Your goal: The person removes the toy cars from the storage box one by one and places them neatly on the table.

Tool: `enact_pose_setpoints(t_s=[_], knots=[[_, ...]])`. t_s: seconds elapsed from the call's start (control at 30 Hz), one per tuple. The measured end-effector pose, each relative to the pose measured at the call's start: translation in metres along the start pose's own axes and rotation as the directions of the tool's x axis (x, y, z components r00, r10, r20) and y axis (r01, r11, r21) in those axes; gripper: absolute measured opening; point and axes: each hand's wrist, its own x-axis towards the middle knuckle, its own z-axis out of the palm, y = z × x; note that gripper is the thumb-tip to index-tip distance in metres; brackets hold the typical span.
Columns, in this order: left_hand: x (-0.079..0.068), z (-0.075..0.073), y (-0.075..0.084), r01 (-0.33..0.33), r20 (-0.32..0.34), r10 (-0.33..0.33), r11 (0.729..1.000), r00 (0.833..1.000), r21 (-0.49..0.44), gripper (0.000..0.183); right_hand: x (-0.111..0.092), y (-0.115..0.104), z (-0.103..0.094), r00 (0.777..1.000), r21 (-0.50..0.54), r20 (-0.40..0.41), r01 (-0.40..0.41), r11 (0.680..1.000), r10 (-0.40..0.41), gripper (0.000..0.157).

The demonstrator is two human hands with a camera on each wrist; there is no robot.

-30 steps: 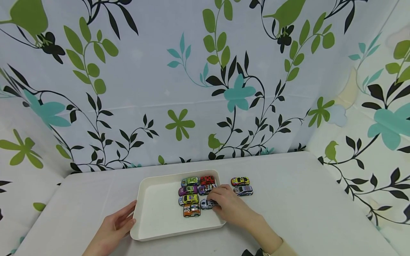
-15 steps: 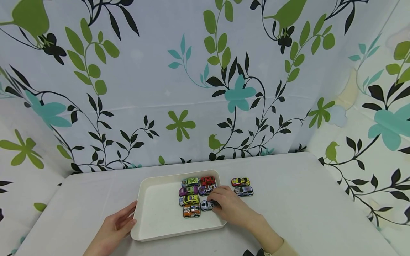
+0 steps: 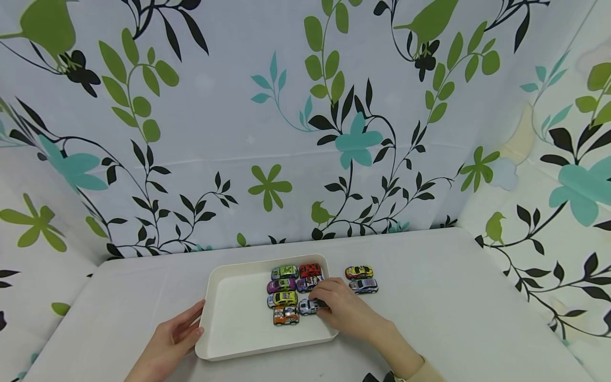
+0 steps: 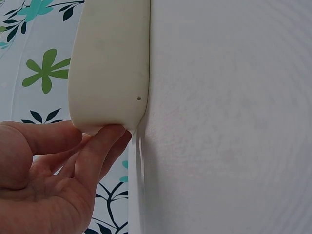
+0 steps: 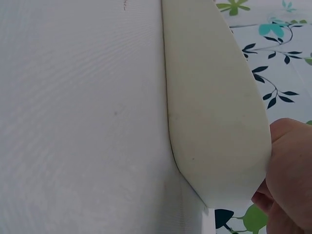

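A shallow white tray point(image 3: 238, 313) lies on the table with several small toy cars in its right half. My right hand point(image 3: 350, 310) reaches over the tray's right wall and pinches a silver toy car point(image 3: 307, 306), partly covered by the fingers. That car sits right of a yellow toy car point(image 3: 282, 300) and an orange toy car point(image 3: 286, 316). At the tray's left end my left hand point(image 3: 164, 342) touches the outer wall with fairly straight fingers and thumb, as the left wrist view also shows. In the right wrist view the tray's wall hides the fingertips.
Green point(image 3: 285, 272), red point(image 3: 310, 270) and purple point(image 3: 281, 285) toy cars and a dark patterned toy car point(image 3: 307, 284) stand further back in the tray. A yellow-red toy car point(image 3: 359, 272) and a grey toy car point(image 3: 364, 286) lie outside, right of it. Leaf-patterned cloth point(image 3: 215, 127) surrounds the table.
Apart from a very slight shift of the whole head view, nothing visibly differs. Both hands, the tray and the toy cars keep their places.
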Motion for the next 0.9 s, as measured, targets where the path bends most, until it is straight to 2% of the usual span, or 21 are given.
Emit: enact_pose_setpoints(t_s=[0.33, 0.63, 0.9], knots=[[0.001, 0.001, 0.002, 0.036, -0.005, -0.036, 0.999, 0.999, -0.013, 0.059, -0.001, 0.000, -0.003, 0.999, -0.012, -0.028, 0.014, 1.000, -0.015, 0.028], [0.001, 0.001, 0.000, 0.024, -0.003, -0.024, 0.999, 1.000, -0.024, 0.059, 0.000, 0.000, -0.005, 0.998, -0.021, -0.054, 0.044, 0.999, -0.045, 0.028], [0.000, 0.001, -0.002, 0.004, 0.004, -0.004, 0.999, 1.000, -0.054, 0.060, -0.001, -0.001, -0.011, 0.998, -0.030, -0.037, 0.042, 0.999, -0.043, 0.030]])
